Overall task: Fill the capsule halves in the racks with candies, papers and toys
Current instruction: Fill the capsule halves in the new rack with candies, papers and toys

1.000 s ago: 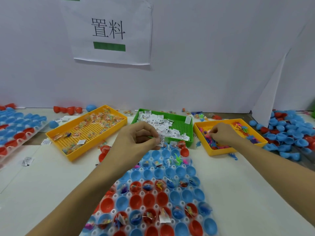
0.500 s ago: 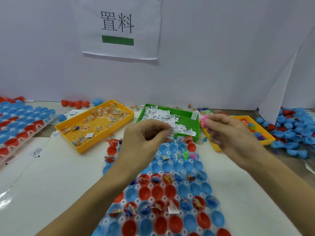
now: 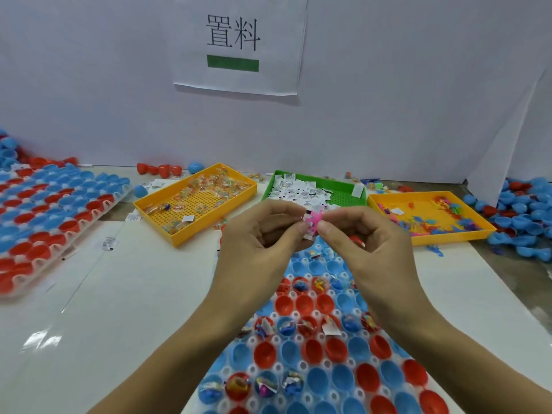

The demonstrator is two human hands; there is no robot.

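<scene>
Head view, only one there is. Three trays are lined up along the table's far edge, under a paper sign [image 3: 239,44] stuck on the white wall: a yellow candy tray [image 3: 195,201] set at an angle on the left, a green tray [image 3: 343,192] of folded papers in the middle, and another yellow tray [image 3: 430,218] with small coloured toys on the right. A second rack [image 3: 50,210] of red and blue halves is parked at the table's left edge, and loose blue and red halves are piled [image 3: 525,216] at the far right corner. A few red halves [image 3: 159,170] are scattered by the wall behind the candy tray.

The main rack [image 3: 316,354] sits at the near edge, centre. Some of its capsule halves are seen already stuffed with candy, paper and toys; plenty are bare. Its far end is blocked by the hands.

Both hands are held together above the rack's far end, fingers curled. A pink toy [image 3: 315,219] is pinched between the fingertips of the left hand [image 3: 263,234] and the right hand [image 3: 367,237]. A bit of white paper [image 3: 307,218] is seen tucked against it on the left hand's side.
</scene>
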